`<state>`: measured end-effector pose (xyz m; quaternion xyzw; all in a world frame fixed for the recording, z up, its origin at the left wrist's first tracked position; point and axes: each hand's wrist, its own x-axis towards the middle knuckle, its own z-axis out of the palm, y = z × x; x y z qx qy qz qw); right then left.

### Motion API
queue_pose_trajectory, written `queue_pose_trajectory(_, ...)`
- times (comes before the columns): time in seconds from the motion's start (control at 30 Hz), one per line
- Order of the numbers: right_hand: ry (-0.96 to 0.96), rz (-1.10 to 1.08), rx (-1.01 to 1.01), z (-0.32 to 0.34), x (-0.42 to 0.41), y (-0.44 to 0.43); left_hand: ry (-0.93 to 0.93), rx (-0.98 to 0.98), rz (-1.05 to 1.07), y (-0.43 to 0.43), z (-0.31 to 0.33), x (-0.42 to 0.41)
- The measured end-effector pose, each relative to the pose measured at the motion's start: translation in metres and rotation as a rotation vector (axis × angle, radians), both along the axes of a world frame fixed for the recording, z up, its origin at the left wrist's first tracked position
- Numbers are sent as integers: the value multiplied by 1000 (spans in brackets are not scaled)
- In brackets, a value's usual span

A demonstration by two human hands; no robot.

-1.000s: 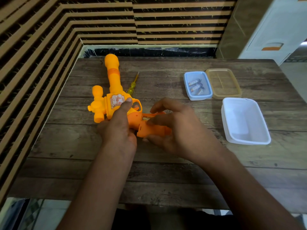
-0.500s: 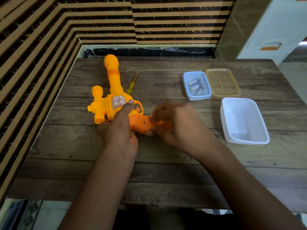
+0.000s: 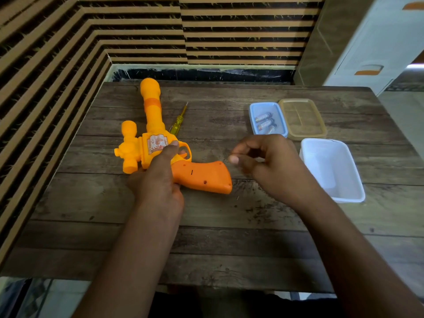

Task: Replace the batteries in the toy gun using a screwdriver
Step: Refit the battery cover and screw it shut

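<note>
The right hand (image 3: 270, 166) has come off the toy gun's (image 3: 202, 176) handle, where it was pressed a moment ago, and now hovers just to the right of it, clear of the plastic. Its fingers are curled in with the thumb tip close to the forefinger; whether something tiny is pinched there, I cannot tell from here.

The left hand (image 3: 158, 180) has not let go. It grips the gun's body by the trigger guard, thumb laid up against the sticker on the side, fingers wrapped underneath. The gun lies flat on the wooden table (image 3: 229, 237), yellow barrel pointing away toward the wall, darker orange handle pointing right, with a slot and small holes showing on its face.

A yellow-handled screwdriver (image 3: 177, 121) lies just beside the barrel on its right, tip pointing away. Farther right sits a small blue box (image 3: 253, 120) with batteries (image 3: 265, 121) in it, touching an amber see-through box (image 3: 305, 136). Nearer and just beside those is a white tub (image 3: 344, 193), close to the right hand.
</note>
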<state>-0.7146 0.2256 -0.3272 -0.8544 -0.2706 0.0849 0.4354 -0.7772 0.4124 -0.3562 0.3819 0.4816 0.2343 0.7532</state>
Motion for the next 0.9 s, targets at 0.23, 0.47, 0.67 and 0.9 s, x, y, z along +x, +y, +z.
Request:
queue_pose_trajectory(0.23,92,258,-271,-2,3,-12,40,0,-15,4,-1,3)
queue_pose_trajectory(0.47,61,332,-337,2,-3,-6,54,9,-17,5,-3,4)
queue_pose_trajectory(0.67,19,383,-441,5,-5,-2,43,11,-22,3,1,3)
queue_pose_trajectory(0.9,-24,189,-150,-5,0,-5,32,2,-28,5,-2,3)
